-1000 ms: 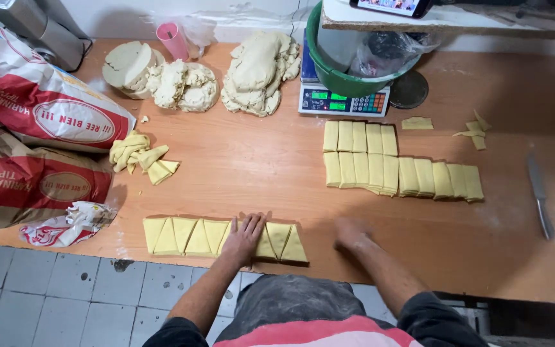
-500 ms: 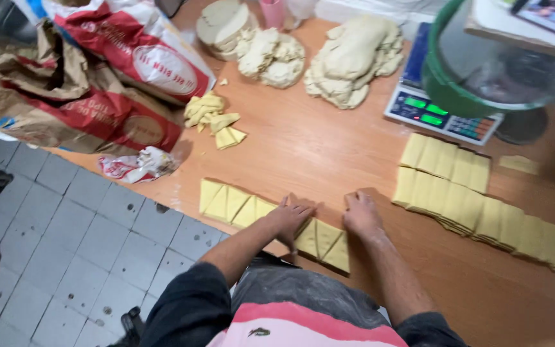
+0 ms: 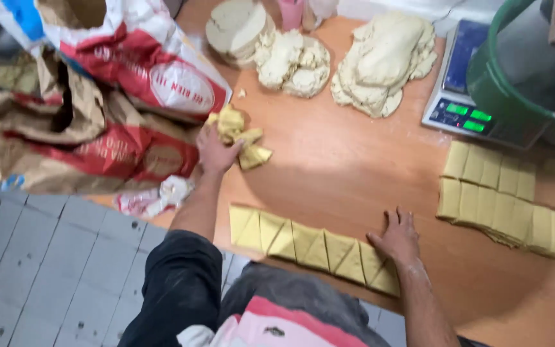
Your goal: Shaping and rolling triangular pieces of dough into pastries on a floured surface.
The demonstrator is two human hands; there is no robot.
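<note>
A row of yellow triangular dough pieces (image 3: 303, 243) lies along the near edge of the wooden table (image 3: 335, 164). My right hand (image 3: 396, 236) rests flat and open on the row's right end. My left hand (image 3: 215, 151) reaches out to a small heap of yellow dough scraps (image 3: 242, 138) beside the flour sacks, fingers closing around the pieces at the heap's left side.
Crumpled paper flour sacks (image 3: 91, 96) crowd the left. Pale dough lumps (image 3: 383, 61) and a cut loaf (image 3: 236, 29) sit at the back. A digital scale (image 3: 460, 109) carries a green bucket (image 3: 521, 77). Rows of yellow dough rectangles (image 3: 502, 199) lie right. A crumpled rag (image 3: 158, 196) sits at the table edge.
My left hand has left the row of triangles and reached forward-left to the scrap heap. My right hand moved onto the row's right end. The view swung left.
</note>
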